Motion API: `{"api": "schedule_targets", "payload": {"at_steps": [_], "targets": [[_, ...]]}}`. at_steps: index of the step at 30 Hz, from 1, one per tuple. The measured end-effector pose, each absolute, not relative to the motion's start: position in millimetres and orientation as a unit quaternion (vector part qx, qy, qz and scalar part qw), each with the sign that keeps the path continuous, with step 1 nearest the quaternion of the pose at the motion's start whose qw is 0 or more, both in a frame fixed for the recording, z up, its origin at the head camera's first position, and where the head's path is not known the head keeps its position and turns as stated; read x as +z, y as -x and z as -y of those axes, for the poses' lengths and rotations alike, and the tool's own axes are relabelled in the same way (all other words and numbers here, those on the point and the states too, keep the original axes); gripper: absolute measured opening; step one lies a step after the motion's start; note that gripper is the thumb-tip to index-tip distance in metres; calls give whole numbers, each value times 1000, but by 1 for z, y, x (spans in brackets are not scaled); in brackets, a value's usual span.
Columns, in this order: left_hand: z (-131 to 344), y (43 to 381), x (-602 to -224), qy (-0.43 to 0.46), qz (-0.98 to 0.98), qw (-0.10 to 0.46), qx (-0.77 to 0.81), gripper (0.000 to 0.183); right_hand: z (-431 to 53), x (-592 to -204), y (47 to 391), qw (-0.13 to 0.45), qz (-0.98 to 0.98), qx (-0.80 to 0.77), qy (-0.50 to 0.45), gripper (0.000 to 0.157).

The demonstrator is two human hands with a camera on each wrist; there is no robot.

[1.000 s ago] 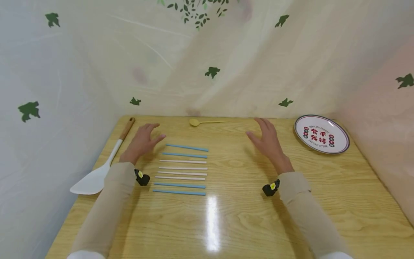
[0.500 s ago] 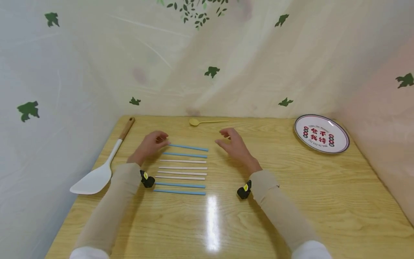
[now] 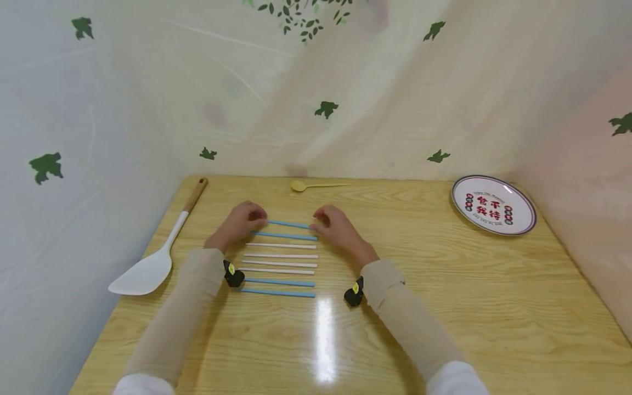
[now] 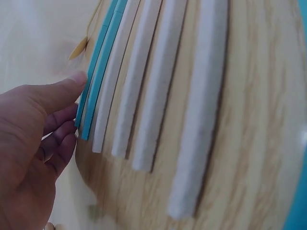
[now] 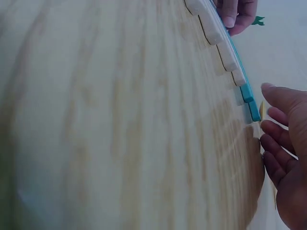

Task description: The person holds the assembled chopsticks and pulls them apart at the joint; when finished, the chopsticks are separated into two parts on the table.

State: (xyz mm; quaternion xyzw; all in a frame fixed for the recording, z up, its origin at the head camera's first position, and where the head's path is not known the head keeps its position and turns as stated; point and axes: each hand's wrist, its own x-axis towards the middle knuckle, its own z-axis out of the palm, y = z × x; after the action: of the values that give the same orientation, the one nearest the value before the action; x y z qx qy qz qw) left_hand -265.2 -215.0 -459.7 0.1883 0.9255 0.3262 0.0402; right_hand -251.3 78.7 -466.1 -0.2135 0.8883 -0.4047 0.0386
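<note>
Blue and white chopsticks lie in a row on the wooden table. My left hand (image 3: 242, 220) is at the left end of the farthest blue chopstick (image 3: 288, 224), its thumb and bent fingers right beside the tip. At that chopstick's thicker right end is my right hand (image 3: 339, 227), fingers loosely bent and thumb apart from them. The right wrist view shows its fingertips close to the blue end. Toward me follow a second blue chopstick (image 3: 283, 236), several white chopsticks (image 3: 281, 246) and two more blue chopsticks (image 3: 278, 293).
A white spatula (image 3: 148, 271) with a wooden handle lies along the left edge. By the back wall rests a small yellow spoon (image 3: 298, 186). A round plate (image 3: 466, 189) with red characters stands at the back right. Pale cloth (image 3: 385, 109) surrounds the table (image 3: 494, 307).
Both hands have moved inward and lower, the right one farther to the left, until they are at the two ends of the farthest blue chopstick. The chopsticks lie as before.
</note>
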Motion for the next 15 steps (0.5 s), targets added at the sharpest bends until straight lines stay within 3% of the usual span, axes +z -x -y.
{"api": "schedule_targets", "payload": {"at_steps": [8, 15], "targets": [[209, 266, -464, -185, -933, 28, 306, 11, -76, -469, 252, 39, -912, -344, 222, 15], [206, 263, -461, -182, -936, 21, 301, 10, -76, -467, 251, 36, -914, -333, 229, 13]]}}
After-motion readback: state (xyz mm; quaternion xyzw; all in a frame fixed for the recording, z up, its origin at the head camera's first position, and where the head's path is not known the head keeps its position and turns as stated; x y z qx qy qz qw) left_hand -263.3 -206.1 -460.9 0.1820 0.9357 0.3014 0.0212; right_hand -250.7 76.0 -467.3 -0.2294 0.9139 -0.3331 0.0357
